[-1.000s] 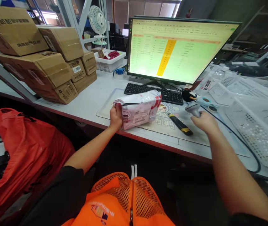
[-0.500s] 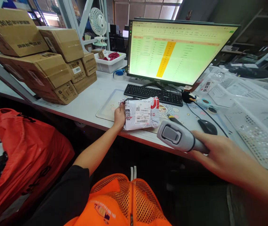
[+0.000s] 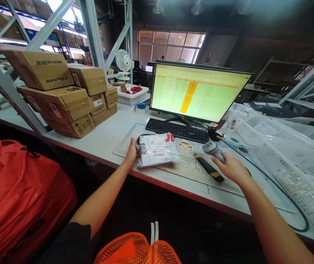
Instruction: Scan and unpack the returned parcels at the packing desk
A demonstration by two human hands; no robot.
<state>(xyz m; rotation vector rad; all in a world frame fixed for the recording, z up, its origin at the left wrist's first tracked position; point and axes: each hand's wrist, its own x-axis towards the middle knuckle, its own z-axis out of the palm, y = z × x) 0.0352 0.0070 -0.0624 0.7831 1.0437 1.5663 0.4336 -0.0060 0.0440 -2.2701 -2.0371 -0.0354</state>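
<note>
1. Head view, nearest the lens: I see an orange mesh vest at the bottom edge and a bulging red bag at the lower left.
2. The left hand pinches the left end of a white plastic parcel, thumb along that end; the fingers beneath are hidden, so I can't tell how they lie.
3. The parcel sits over the desk mat, near the desk's front edge; I cannot tell whether it rests fully. Its label was turned away a second ago; it now faces up, leaning farther back than half a second ago.
4. The right hand has its fingers curled round the handle of a grey scanner. Half a second ago I had the scanner large and close to the lens; now it is lower and farther off, beside the parcel and behind the yellow-and-black cutter. I judge that the label is readable but the scanner is withdrawn from it.
5. Beyond the parcel lies the black keyboard, then the monitor showing a spreadsheet; I notice no change legible in its rows.
6. Farthest, my view has tipped upward, bringing more of the window into sight.
</note>
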